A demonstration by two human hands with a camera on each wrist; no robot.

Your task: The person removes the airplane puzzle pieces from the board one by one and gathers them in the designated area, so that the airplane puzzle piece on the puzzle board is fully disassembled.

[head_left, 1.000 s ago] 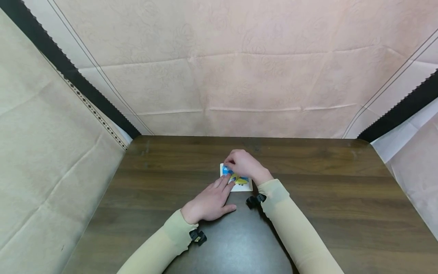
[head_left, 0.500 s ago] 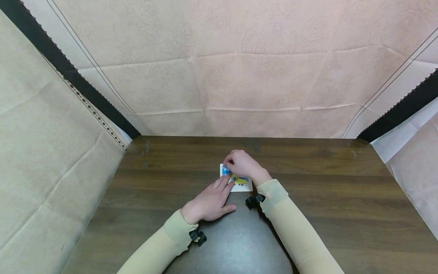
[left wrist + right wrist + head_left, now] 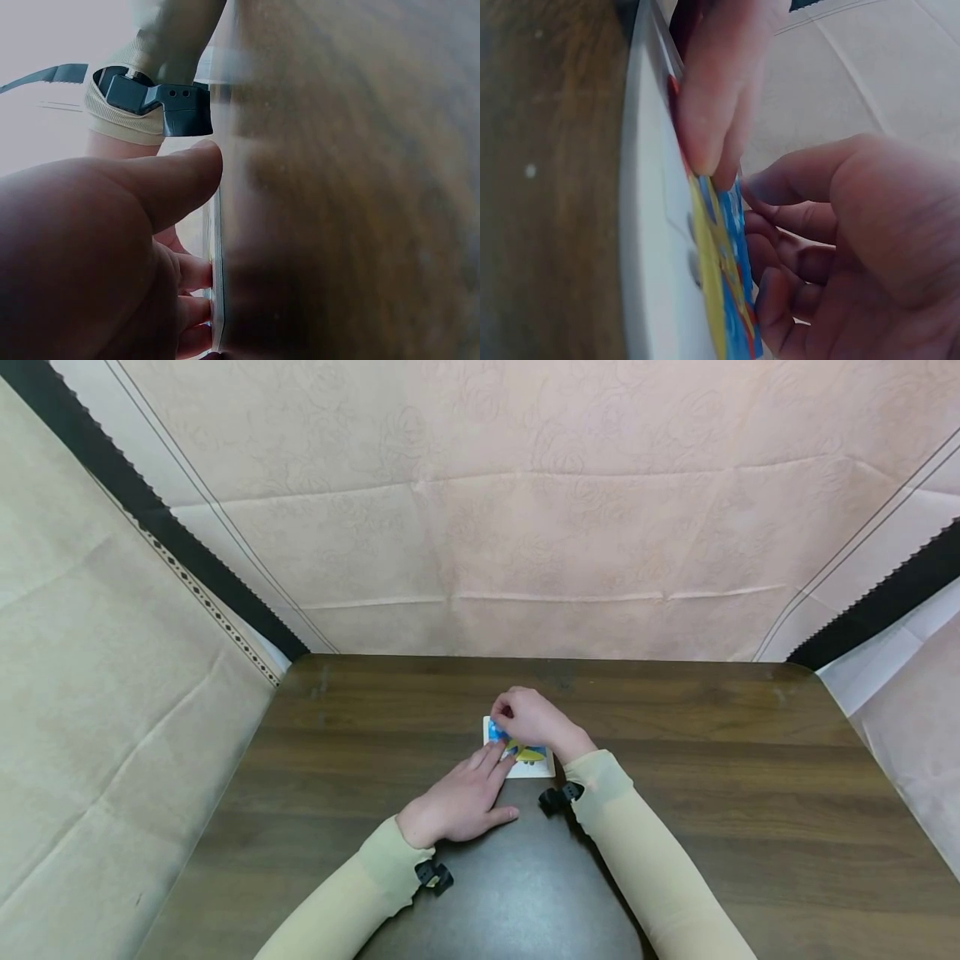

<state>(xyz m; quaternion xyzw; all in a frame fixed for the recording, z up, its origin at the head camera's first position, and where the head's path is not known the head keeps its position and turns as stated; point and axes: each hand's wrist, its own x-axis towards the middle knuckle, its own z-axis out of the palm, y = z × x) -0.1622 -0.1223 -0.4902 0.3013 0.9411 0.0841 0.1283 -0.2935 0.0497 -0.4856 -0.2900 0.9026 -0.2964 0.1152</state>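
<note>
A small white-edged picture board (image 3: pixel 534 771), with a flat yellow shape (image 3: pixel 530 756) and blue parts, lies on the table. My left hand (image 3: pixel 465 797) rests palm down at its near left side, straight fingertips pressing on the picture, thumb spread on the table. My right hand (image 3: pixel 534 717) arches over the far side, thumb and index finger pinching at the blue puzzle piece (image 3: pixel 495 732). In the right wrist view, the right thumb tip meets the edge of the blue layer, beside the left fingertips (image 3: pixel 705 150). The right hand hides the board's far right part.
The brown wood-grain table (image 3: pixel 712 793) spreads out on both sides, with a dark grey surface (image 3: pixel 517 902) in front of the body. A pale cloth (image 3: pixel 480 527) hangs behind the far edge. Each wrist carries a small black camera (image 3: pixel 435 877).
The right thumb and index finger have shifted slightly at the board's far left corner. My left hand and the board have stayed in place.
</note>
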